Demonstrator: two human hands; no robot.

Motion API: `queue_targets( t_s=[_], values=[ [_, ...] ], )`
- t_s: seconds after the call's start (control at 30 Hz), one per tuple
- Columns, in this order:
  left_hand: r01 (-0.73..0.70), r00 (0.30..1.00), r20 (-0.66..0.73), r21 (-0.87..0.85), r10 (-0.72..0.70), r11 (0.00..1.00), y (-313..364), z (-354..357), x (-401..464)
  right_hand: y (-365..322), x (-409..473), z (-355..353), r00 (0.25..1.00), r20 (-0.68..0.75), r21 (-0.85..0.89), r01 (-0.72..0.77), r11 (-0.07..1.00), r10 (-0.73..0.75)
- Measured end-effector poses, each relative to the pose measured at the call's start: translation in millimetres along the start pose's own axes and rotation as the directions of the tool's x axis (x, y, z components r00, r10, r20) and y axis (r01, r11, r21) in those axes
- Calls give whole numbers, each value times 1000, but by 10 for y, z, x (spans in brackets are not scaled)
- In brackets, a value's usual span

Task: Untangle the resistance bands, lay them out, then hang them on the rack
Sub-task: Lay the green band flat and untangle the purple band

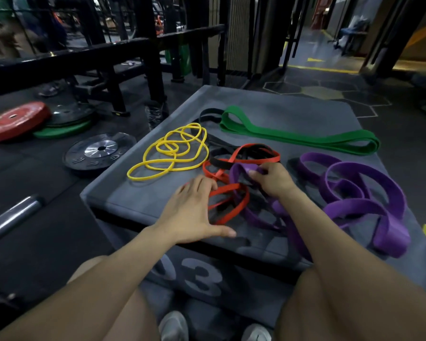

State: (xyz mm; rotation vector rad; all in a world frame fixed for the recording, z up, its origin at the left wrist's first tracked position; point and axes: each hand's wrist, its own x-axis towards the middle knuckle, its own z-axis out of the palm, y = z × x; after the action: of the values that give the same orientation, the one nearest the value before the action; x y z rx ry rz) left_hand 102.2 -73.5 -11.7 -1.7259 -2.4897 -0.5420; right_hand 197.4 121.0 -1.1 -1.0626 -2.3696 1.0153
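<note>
Your knees and shoes are sitting closest, tucked against the padded box (158, 200) that is serving as your desk. Your right hand (272, 179) is pinching a loop of the purple band (241, 173) where it is crossing the red band (229, 193) and the black band (246, 150), so that grip is closed on purple alone. Your left hand (194, 210) is lying open with fingers spread, fingertips touching the red loops and holding nothing. To do this step well, you are best pressing the red down flat with the left while drawing the purple loop up and toward you slowly, watching that the black strand is not riding along. The yellow band (172, 151) is lying coiled by itself near the left edge, the green band (298, 136) is already stretched straight along the far side, and a second, wider purple band (364, 200) is bunching to your right, close to that edge. Open room is lying between the tangle and the green band, and in front of your left hand; the near edge is close, so avoid letting loops slide off.
</note>
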Motion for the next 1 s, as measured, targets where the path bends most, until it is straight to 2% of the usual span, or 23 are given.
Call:
queue_targets(
  t_s=[0.07, 0.13, 0.27, 0.4, 0.5, 0.67, 0.73, 0.83, 0.93, 1.0],
  values=[
    [22, 1000, 12, 128, -23, 992, -10, 77, 17, -9, -17, 0, 1000, 4, -6, 26, 1000, -26],
    [80, 997, -16, 148, -78, 986, -52, 97, 55, -32, -41, 15, 998, 5, -23, 67, 997, -67],
    [143, 988, -64, 36, -141, 989, -222, -104, 157, -55, -54, -31, 993, -86, 20, 83, 996, -81],
    [144, 981, -102, -188, -165, 972, -350, -428, 400, -128, -72, -89, 971, -202, 75, 148, 986, -131],
    [159, 975, -118, -225, -189, 961, -317, -568, 633, -177, -55, -90, 944, -284, 136, 212, 968, -167],
    [289, 930, -114, -360, -350, 887, -332, -231, 655, -132, 6, -86, 947, -309, 160, 142, 977, -87],
    [308, 902, -108, -517, -417, 799, -424, -198, 618, -126, 9, -91, 950, -299, 142, 138, 980, -90],
    [154, 883, -123, -835, -453, 528, -425, -300, 571, -161, 4, -58, 956, -260, 107, 166, 980, -133],
    [-58, 853, -181, -965, -490, 256, -405, -366, 573, -212, 15, 6, 966, -239, 94, 127, 987, -102],
    [-129, 799, -185, -982, -572, 137, -451, -384, 593, -211, 44, 20, 967, -255, 117, 64, 991, -33]
  ],
)
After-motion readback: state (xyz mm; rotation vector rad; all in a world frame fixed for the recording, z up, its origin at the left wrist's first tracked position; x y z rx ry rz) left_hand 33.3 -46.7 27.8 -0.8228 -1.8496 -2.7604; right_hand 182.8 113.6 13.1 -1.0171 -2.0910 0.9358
